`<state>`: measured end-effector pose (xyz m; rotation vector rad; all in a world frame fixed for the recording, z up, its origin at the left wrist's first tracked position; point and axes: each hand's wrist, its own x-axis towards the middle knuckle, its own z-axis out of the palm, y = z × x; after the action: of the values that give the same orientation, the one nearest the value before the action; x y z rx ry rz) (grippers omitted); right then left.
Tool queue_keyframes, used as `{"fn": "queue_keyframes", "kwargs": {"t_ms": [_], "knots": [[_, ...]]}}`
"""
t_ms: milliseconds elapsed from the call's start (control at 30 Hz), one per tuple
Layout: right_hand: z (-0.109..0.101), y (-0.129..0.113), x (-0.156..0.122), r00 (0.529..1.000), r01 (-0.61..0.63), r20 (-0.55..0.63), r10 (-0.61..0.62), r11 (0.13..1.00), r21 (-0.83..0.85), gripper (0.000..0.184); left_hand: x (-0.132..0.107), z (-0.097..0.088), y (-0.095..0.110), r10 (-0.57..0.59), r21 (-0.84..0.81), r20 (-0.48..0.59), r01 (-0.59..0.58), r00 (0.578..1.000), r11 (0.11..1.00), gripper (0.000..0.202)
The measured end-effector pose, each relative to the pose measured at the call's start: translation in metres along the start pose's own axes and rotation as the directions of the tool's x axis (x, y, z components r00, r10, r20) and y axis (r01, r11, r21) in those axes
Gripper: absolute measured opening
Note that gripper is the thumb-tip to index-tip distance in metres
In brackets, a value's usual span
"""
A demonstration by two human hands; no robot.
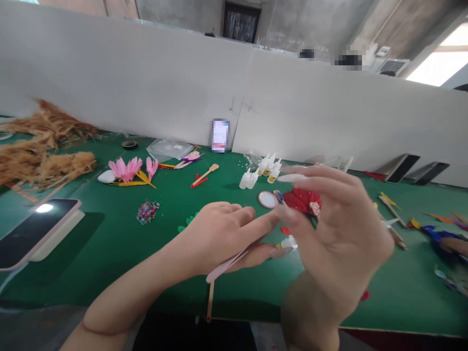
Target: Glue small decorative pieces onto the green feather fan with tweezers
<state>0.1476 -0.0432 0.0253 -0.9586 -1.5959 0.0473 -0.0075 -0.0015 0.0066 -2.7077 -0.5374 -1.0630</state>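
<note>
My left hand (223,231) reaches across the middle of the table with its fingers curled round pink tweezers (224,267), whose rear end sticks out below the palm. Its index fingertip meets the thumb of my right hand (340,229), which is raised with thumb and fingers apart. A small white bottle (289,243) shows by my left thumb; whether it is held I cannot tell. Just behind the hands are a red petalled piece (302,199), partly covered by my right hand, and a round white disc (268,199). A small blue bit (279,196) shows beside the disc, its kind unclear.
Several small glue bottles (261,171) stand at the back. Pink feathers (126,169), a pile of colourful sequins (147,211), tan fibres (47,146) and a lit phone (40,229) lie leftward. A wooden stick (210,300) lies near the front edge. Another person's hand (453,244) is at far right.
</note>
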Motion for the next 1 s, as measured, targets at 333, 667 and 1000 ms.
{"fn": "queue_keyframes", "kwargs": {"t_ms": [333, 667, 1000], "knots": [[0.002, 0.01, 0.003, 0.998, 0.009, 0.066, -0.008, 1.0, -0.014, 0.019, 0.001, 0.002, 0.0, 0.019, 0.015, 0.034, -0.02, 0.999, 1.0, 0.026], [-0.013, 0.011, 0.007, 0.955, 0.041, 0.285, -0.082, 0.988, 0.149, 0.014, -0.001, -0.006, 0.007, 0.019, -0.022, -0.006, -0.019, 1.0, 1.0, 0.018], [0.0, 0.009, 0.007, 0.995, 0.062, -0.071, -0.067, 0.996, -0.07, 0.019, -0.003, -0.013, 0.009, 0.035, -0.015, 0.098, -0.034, 0.995, 0.999, 0.034]]}}
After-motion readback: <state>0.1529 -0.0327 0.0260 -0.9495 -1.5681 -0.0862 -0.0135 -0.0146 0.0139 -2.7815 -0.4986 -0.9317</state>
